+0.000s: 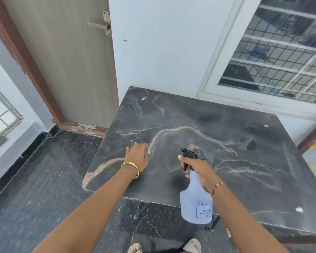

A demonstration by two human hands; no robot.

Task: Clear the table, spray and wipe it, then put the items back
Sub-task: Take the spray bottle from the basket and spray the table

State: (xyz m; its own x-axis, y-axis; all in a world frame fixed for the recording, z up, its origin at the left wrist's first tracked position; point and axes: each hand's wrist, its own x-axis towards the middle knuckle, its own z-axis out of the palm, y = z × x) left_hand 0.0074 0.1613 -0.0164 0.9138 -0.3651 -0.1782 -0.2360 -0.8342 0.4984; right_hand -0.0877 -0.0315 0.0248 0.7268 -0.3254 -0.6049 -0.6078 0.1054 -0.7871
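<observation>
At the left, a grey wood-grain door (pixel 69 57) with a metal latch is seen behind a dark speckled stone floor (pixel 44 179). The left hand (pixel 138 156), with a gold bangle (pixel 130 168) worn at the wrist, is laid flat on the near-left part of the dark marble-patterned worktop (pixel 199 121), its fingers straight and holding nothing.

Further right, the pale lilac plastic spray bottle with a black trigger head (pixel 194 203) is gripped by the right hand (pixel 199 168), whose fingers are curled round the neck, with one finger seemingly laid on the trigger. The bottle is held upright in the air over the near edge of the worktop, with the nozzle turned toward the far side. A red and white thread band (pixel 218 187) is worn on that wrist. At the far right, a white-framed barred window (pixel 281 52) is seen.

No items are seen on the worktop, so the clearing appears done and the spraying step is judged to be in hand. For the next move, the trigger would have to be squeezed with the nozzle swept across the surface; a cloth, not seen here, would then be needed for wiping.
</observation>
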